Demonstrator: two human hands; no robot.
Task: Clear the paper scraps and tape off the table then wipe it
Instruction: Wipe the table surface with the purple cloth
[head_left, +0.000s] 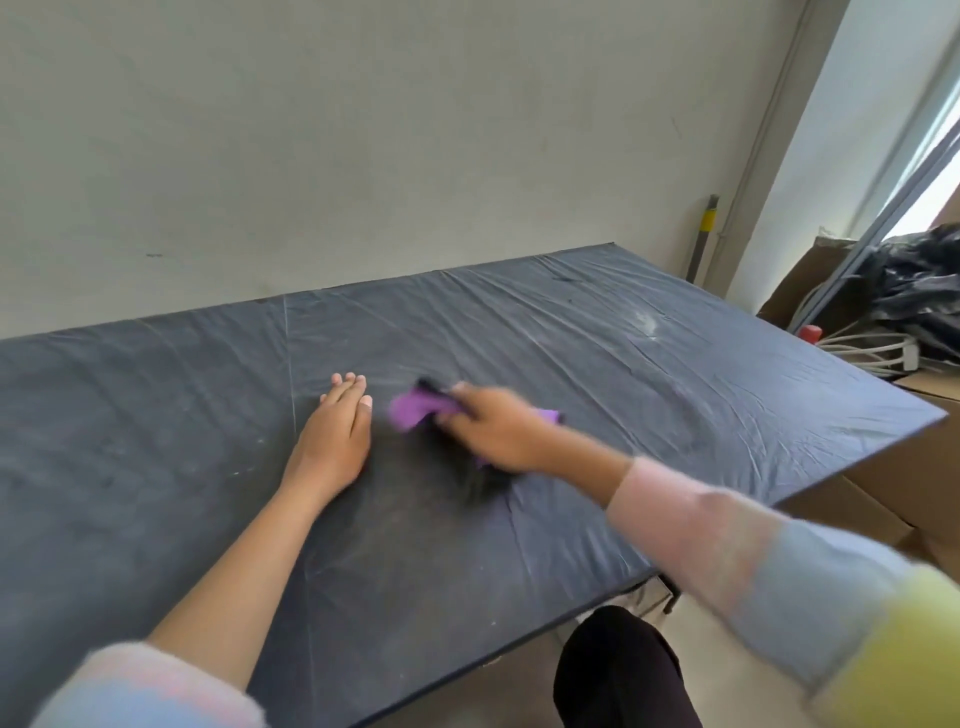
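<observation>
A dark grey table (649, 374) covered with wrinkled plastic sheeting fills the view. My left hand (335, 434) lies flat on it near the middle, fingers straight and together. Just to its right, my right hand (498, 428) grips a purple and black cloth (413, 410) and presses it onto the table; the hand and cloth are blurred by motion. No paper scraps or tape show on the tabletop. A whitish smear (647, 322) marks the sheeting toward the far right.
A bare wall (363, 156) runs along the table's far edge. Cardboard boxes (893, 483), white cables (872, 353) and a black plastic bag (914, 286) crowd the floor beyond the right edge. My dark-clad knee (618, 670) is below the near edge.
</observation>
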